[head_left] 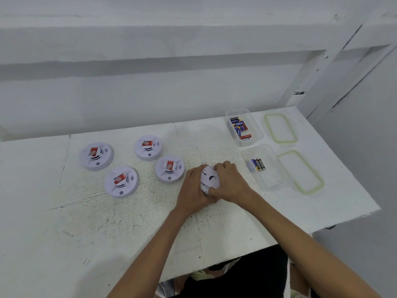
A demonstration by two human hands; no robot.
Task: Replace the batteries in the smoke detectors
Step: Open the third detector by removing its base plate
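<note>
Item under inspection: one smoke detector (210, 178), held just above the table (150, 222) between both hands. It is tilted, with a flat round face turned up toward the camera. This appears to be the back rather than the labelled front. Being a disc, it has no long axis to speak of.

Left hand (194, 188): against the detector's left edge, fingers curled over its far rim, gripping. Right hand (231, 182): against the right edge, fingers bent over the top and thumb at the near lower rim, also gripping. Neither hand shows any spare opening, and both are closed round the housing. Whether a battery cover is off cannot be told, as the hands hide much of the body.

Relation governing the next move: the battery supply lies to the right of the held detector. A clear tub (270, 179) with a few loose batteries (258, 164) sits near on that side. A second tub (256, 136) with more cells lies beyond it, farther from the person. The right hand is the nearer of the two, so in my judgement it makes the reach while the left steadies the unit.

Left of the held detector, four further detectors (96, 155) (148, 147) (169, 168) (121, 181) rest face up, the closest just beside the left hand. Two lids (280, 127) (300, 172) lie to the right, past the tubs.
</note>
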